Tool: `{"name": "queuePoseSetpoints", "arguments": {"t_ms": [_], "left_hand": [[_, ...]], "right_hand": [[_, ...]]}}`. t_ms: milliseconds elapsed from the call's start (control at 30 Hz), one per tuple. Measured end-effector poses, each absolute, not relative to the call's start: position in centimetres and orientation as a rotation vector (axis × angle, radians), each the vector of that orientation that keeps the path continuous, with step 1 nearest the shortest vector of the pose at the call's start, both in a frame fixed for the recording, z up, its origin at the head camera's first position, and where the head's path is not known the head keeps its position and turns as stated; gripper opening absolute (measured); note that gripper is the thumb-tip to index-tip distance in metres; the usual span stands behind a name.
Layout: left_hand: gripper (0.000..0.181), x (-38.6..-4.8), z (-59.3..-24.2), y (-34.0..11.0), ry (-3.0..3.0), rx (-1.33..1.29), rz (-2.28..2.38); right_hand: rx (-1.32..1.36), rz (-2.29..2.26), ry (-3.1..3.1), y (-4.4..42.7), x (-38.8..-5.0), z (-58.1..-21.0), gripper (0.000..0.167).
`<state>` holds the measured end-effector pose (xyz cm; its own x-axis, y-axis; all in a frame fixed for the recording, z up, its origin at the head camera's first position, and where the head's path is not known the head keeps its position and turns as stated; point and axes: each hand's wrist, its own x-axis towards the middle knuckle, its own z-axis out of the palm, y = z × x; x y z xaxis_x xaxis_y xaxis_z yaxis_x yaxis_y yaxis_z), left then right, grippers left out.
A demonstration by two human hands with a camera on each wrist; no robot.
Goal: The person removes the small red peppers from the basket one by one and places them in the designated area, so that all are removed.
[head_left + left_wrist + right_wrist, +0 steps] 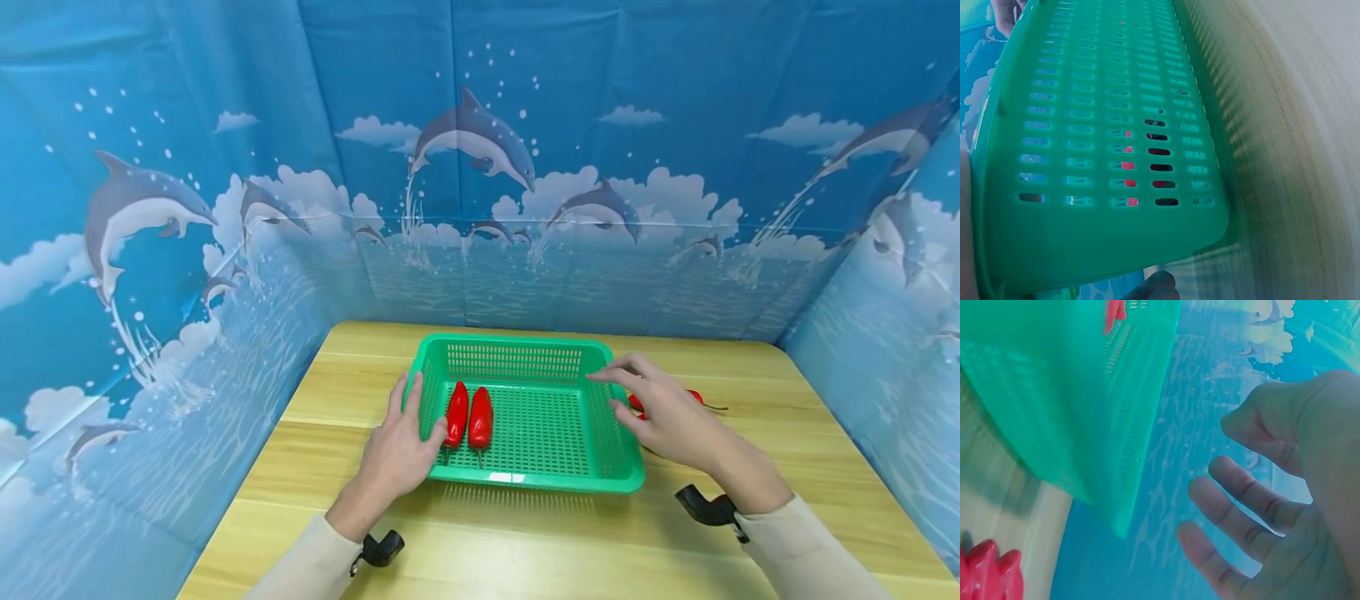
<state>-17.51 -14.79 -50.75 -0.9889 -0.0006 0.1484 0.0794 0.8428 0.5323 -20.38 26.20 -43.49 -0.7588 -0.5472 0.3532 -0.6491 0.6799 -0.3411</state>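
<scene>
So the green basket (517, 481) is placed at lower centre of the head view, with its left rim gripped by the left hand (392, 454), thumb hooked inside. Two red peppers (481, 419) are laid side by side against that end, so plenty of bare floor is left across the basket's right half. Nothing is grasped by the right hand (667, 417); its fingers are spread loosely by the right rim. More red peppers (696, 396) are partly hidden behind it, and lots of tabletop (780, 467) is left open toward the right edge.
</scene>
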Motion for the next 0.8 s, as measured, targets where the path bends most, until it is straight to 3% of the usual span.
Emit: {"name": "queuePoseSetpoints", "arguments": {"t_ms": [800], "left_hand": [[0.093, -17.6, -50.5, -14.6, -2.882, -0.057, -0.839]], "right_hand": [[1.082, 0.595, -2.671, 22.0, -21.6, -42.7, 0.046]]}}
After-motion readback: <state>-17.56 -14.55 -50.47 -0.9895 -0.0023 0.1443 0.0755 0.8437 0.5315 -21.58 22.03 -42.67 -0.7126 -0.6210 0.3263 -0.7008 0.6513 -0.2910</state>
